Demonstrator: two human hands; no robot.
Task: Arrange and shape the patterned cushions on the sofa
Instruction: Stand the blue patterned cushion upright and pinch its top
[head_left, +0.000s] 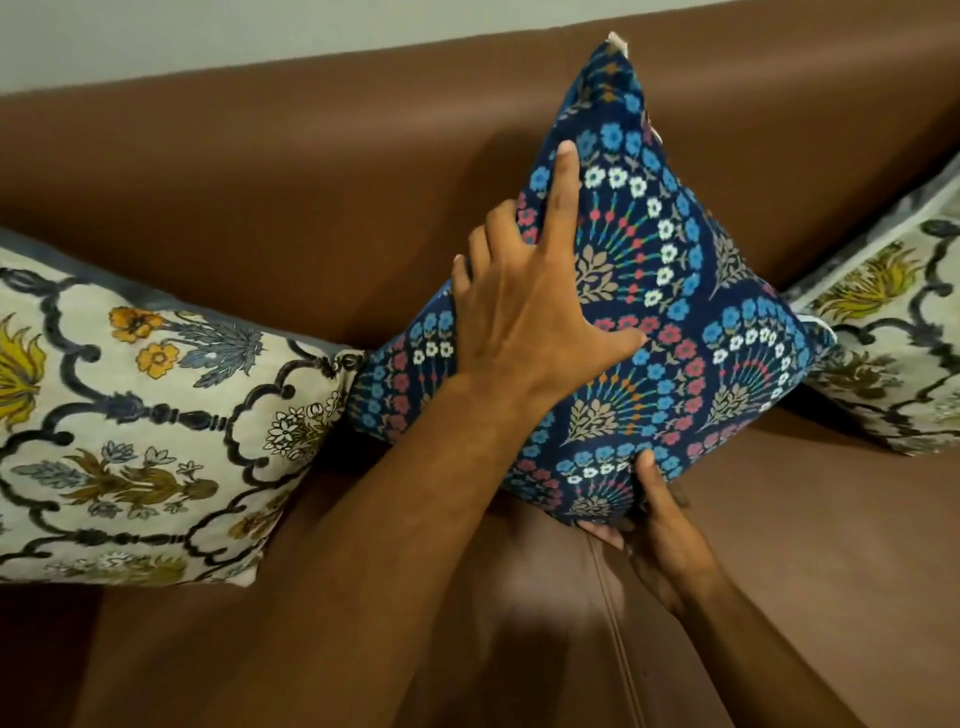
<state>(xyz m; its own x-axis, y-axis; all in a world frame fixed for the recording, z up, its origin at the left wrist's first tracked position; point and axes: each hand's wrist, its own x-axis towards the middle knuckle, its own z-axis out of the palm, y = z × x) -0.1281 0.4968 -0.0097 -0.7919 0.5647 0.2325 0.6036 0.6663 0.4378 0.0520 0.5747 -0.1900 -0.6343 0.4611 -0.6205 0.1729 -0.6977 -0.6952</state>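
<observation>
A navy blue floral cushion (691, 291) stands on one corner like a diamond against the brown sofa back (311, 171). My left hand (535, 306) lies flat on its upper left edge, fingers spread, index finger pointing up across the fabric. My right hand (654, 525) grips the cushion's bottom corner from below, thumb on the front. A cream cushion with yellow and grey flowers (130, 431) leans at the left, touching the blue one. A second cream patterned cushion (893, 343) leans at the right, partly behind the blue cushion's right corner.
The brown sofa seat (805, 545) stretches below the cushions, with a seam (613, 613) running toward me between two seat sections. A pale wall (208, 36) shows above the sofa back.
</observation>
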